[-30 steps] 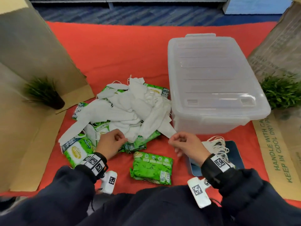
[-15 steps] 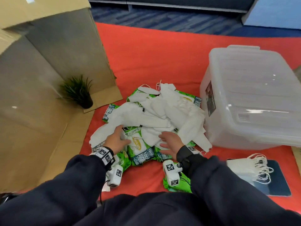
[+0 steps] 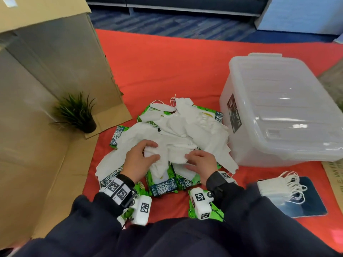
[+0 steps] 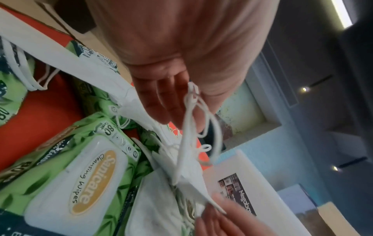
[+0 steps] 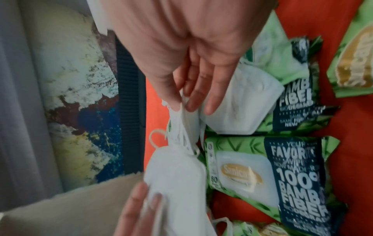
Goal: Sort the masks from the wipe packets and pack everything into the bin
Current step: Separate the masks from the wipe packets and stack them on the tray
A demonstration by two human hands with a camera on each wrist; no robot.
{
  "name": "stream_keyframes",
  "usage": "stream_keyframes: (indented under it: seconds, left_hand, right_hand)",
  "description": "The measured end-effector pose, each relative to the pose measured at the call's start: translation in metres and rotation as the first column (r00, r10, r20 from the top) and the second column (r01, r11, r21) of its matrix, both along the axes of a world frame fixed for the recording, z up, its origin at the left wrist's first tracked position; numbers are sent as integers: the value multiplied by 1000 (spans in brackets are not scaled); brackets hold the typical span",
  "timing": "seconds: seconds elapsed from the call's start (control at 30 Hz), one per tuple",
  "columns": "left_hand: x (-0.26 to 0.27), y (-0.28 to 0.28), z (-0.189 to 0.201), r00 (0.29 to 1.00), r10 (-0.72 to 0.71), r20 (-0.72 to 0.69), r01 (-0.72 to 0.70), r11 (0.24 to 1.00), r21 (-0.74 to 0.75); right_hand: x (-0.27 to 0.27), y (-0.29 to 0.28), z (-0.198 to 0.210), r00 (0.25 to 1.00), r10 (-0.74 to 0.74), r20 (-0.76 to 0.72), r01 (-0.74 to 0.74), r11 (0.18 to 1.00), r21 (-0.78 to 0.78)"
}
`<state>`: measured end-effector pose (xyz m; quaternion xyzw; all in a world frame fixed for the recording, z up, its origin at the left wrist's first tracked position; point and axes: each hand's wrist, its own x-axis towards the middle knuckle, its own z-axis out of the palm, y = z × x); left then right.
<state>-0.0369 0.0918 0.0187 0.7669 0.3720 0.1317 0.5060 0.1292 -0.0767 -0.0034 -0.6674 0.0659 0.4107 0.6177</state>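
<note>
I have both hands in the heap because the masks (image 3: 178, 138) lie draped over the wipe packets (image 3: 163, 184) and must be peeled off before either sort can be stacked. My left hand (image 3: 138, 160) has its grip closed round a bunched white mask, thumb and fingers curled over the folds; my right hand (image 3: 201, 165) pinches the other end of the same mask between thumb and fingertips (image 5: 190, 102), so the fabric is drawn between them and its ear loops (image 4: 193, 111) hang free rather than snagging.

The masks are white, soft and crumpled, with thin elastic loops. The packets under them are glossy green with dark ends and a pale flip lid. All of this sits on the red cloth (image 3: 167, 71), just beside the clear bin (image 3: 278, 112), whose lid is still on. A neat stack of sorted masks (image 3: 274, 188) rests on a blue pad (image 3: 306, 206) to my right.
</note>
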Motion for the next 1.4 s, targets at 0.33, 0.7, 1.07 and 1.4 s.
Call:
stream_keyframes:
  seconds: [0.33, 0.7, 1.07, 1.4]
  left_hand:
    - [-9, 5, -24, 988, 147, -54, -156, 876, -456]
    - [18, -11, 8, 995, 99, 31, -63, 815, -576]
    - [26, -24, 7, 999, 31, 40, 1, 780, -625]
    - [37, -30, 6, 997, 54, -52, -71, 918, -391]
  right_hand:
    - [32, -87, 10, 969, -75, -236, 84, 996, 29]
    - [18, -72, -6, 972, 193, -131, -217, 953, -210]
    - [14, -48, 22, 977, 210, 42, -209, 977, -34]
    - [9, -39, 23, 948, 185, 257, -167, 982, -92]
